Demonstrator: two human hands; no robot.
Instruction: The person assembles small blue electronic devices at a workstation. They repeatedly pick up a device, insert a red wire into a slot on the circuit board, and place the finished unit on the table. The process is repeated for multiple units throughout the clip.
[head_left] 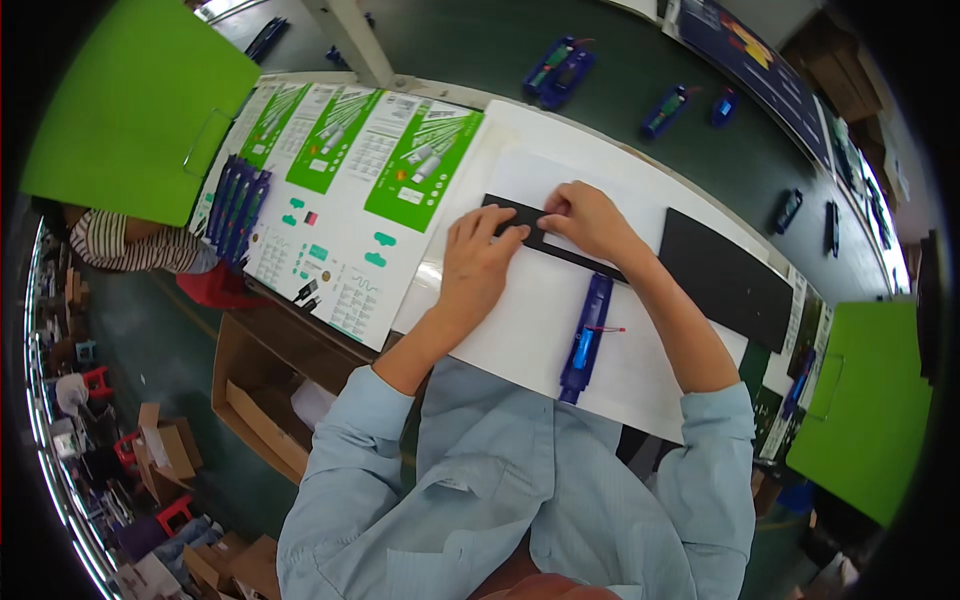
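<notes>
A long black strip (570,253), flat and foam-like, lies slantwise on the white work surface in front of me. My left hand (478,258) is closed over its left end, with thumb and fingertips on it. At the strip's upper edge, my right hand (592,222) is closed in a pinch; whatever is between its fingertips is too small to make out. Below the strip, nearer my body, rests a narrow blue plastic housing (588,340) with a short red wire sticking out on its right. To the right of my right forearm is a wide black sheet (725,278).
Several blue housings (238,205) stand in a row on printed green-and-white sheets (335,135) at left, near another person's striped sleeve (130,240). More blue parts (560,72) are spread along the dark green conveyor belt (450,50) beyond. Green panels (860,400) flank both sides.
</notes>
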